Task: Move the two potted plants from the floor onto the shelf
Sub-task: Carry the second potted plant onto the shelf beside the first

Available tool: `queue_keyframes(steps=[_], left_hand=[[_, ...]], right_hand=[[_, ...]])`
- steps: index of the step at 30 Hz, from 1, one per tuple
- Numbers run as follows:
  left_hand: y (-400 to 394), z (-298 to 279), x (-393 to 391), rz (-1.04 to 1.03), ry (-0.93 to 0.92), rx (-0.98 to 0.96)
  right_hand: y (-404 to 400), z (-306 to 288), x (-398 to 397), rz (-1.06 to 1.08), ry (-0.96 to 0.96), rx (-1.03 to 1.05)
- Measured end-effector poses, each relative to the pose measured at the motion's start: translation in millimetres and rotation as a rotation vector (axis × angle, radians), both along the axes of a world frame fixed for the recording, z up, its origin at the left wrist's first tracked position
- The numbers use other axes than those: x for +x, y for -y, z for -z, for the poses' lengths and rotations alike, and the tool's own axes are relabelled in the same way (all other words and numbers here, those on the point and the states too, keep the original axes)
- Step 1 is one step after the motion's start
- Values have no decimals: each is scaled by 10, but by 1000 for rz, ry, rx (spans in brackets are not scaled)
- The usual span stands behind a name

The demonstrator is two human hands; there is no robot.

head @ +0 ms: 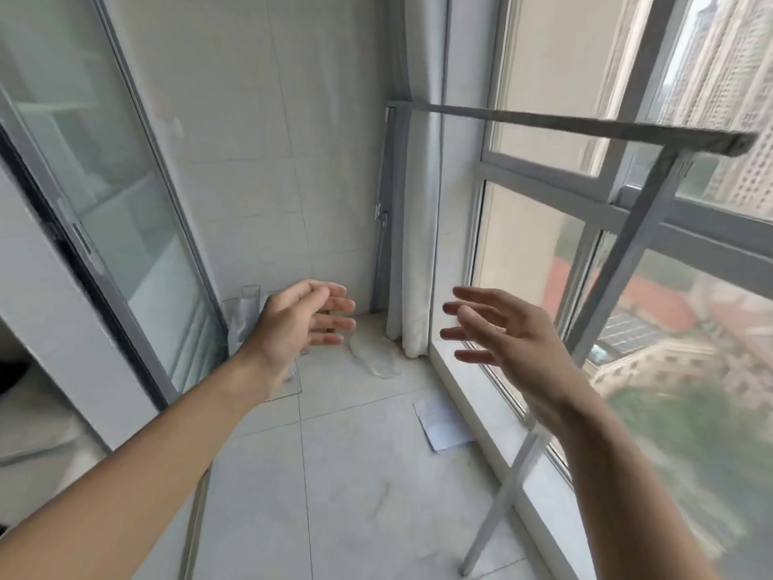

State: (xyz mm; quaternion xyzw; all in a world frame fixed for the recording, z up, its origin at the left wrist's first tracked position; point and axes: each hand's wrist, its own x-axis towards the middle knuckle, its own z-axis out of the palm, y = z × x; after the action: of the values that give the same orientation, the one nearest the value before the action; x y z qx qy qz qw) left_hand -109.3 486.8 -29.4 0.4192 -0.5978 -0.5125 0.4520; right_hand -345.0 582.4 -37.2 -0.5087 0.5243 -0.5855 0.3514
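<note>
Left hand: your left hand (299,324) is raised, fingers spread, grasping nothing.
Right hand: your right hand (504,328) is raised opposite it — palm inward, empty.
Shelf: grey metal frame (585,126) along the window (539,98).
Potted plants: neither shows in your view.
Floor: pale tiles (368,475) — a sheet of paper (441,424) by the sill.

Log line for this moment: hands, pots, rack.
left hand: open, empty | right hand: open, empty | potted plants: none in view | metal rack: by window, top bare | floor: paper sheet
</note>
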Motion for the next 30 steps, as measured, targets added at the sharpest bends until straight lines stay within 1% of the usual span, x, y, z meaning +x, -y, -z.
queue_keyframes(steps=[6,14,21,30], left_hand=[[962,-91,430,-31,-39,-17],[1885,109,741,-95,-131,24],[2602,260,656,-128,-163,62],[3955,144,229,-212,-95,8]], right_hand=[[1028,-137,330,-10,5,-47],[1969,-43,473,-23,38,-31],[2865,76,427,-82,60,-8],[4450,121,21,-149,125,-16]])
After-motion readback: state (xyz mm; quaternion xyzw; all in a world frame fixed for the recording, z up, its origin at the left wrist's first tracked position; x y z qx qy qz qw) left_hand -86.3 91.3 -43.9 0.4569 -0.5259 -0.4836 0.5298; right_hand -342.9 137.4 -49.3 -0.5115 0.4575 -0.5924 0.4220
